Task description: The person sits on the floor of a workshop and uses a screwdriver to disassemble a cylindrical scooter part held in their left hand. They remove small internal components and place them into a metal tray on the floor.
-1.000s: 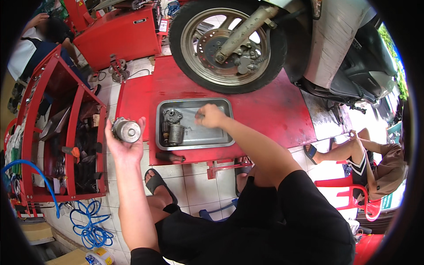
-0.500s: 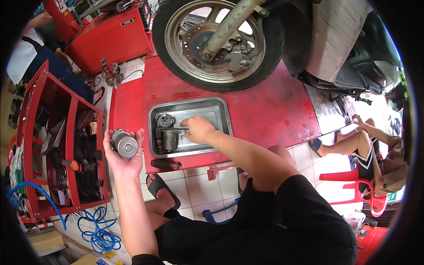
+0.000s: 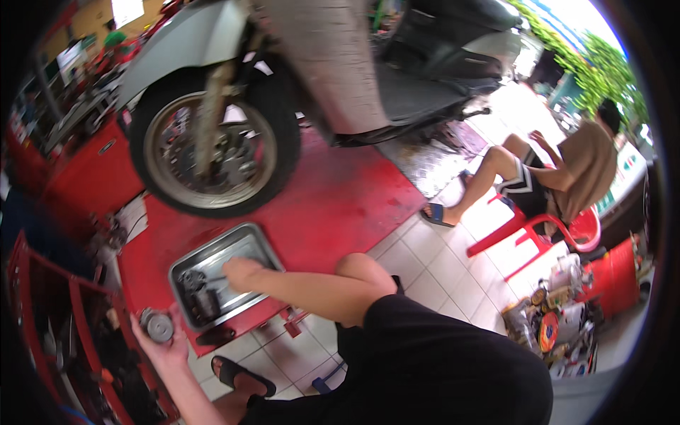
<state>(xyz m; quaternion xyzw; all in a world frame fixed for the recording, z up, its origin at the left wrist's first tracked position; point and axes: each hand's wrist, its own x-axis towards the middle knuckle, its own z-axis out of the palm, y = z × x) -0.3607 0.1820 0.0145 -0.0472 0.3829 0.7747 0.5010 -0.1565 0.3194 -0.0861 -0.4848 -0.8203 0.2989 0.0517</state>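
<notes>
My left hand (image 3: 164, 347) is wrapped round a silvery cylindrical motor part (image 3: 157, 326), its round end facing up, just left of a metal tray (image 3: 241, 248). Over the tray's right half is my right hand (image 3: 244, 275), its fingers pointing left and blurred by motion; whether they hold anything is hidden. Inside the tray's left side lie a dark metal cylinder (image 3: 207, 305) and, farther back, a round metal part (image 3: 190, 279) with blurred detail.
The tray rests on a red lift platform (image 3: 340, 205) beneath a scooter's front wheel (image 3: 212, 149). A red tool cart (image 3: 78, 333) stands at left. To the right, a person (image 3: 559, 170) sits on a red plastic chair (image 3: 528, 234), near piled parts (image 3: 552, 319).
The view has swung right, so the tray and both hands appear lower and farther left. My left hand keeps the motor part; my right hand stays over the tray.
</notes>
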